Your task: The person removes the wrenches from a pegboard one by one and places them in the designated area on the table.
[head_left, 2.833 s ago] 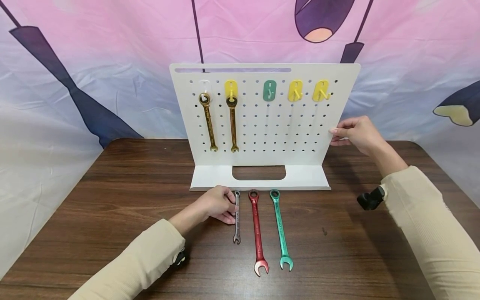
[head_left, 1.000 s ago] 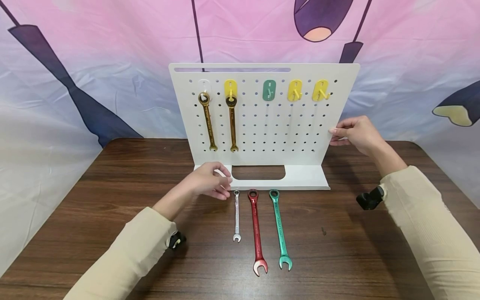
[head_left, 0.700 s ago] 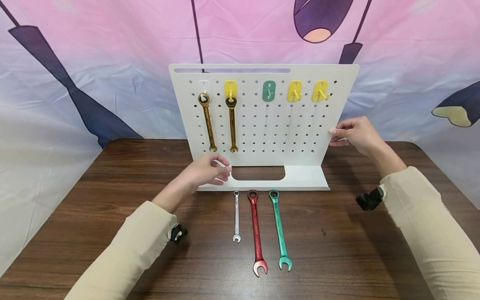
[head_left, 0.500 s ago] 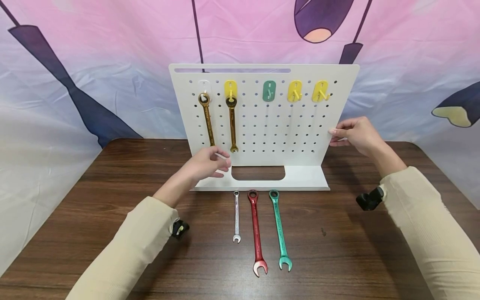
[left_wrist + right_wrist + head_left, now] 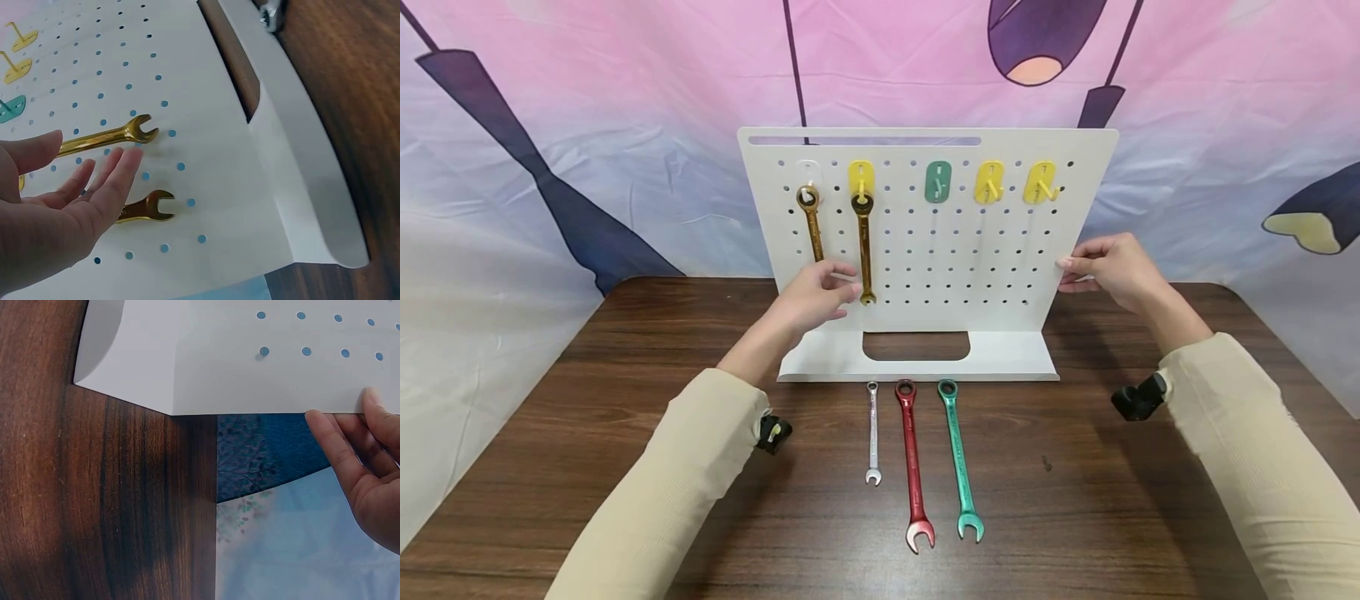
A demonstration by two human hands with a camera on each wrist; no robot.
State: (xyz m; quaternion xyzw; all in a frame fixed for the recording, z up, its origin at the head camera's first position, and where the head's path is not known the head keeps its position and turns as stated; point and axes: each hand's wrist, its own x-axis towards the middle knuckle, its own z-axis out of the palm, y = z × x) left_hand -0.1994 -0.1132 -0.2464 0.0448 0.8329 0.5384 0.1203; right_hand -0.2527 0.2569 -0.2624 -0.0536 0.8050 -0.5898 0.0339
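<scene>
My left hand [image 5: 816, 293] is raised before the white pegboard [image 5: 955, 312], beside the second gold combination wrench [image 5: 865, 250]. In the left wrist view that wrench [image 5: 94, 141] lies between the spread thumb and fingers, with no grip on it visible. The first gold wrench [image 5: 812, 227] hangs from a clear hook, its lower end hidden behind my left hand in the head view. At the board's right edge, my right hand [image 5: 1116, 268] pinches the panel between thumb and fingers.
On the wooden table [image 5: 625, 400] before the board lie a small silver wrench [image 5: 873, 437], a red wrench [image 5: 913, 467] and a green wrench [image 5: 960, 458]. A green hook [image 5: 937, 182] and two yellow hooks [image 5: 990, 182] hold nothing. A printed cloth [image 5: 625, 125] hangs behind.
My left hand has let go of the silver wrench, which stays on the table, and has risen to the gold wrenches. My right hand keeps its hold on the board's edge.
</scene>
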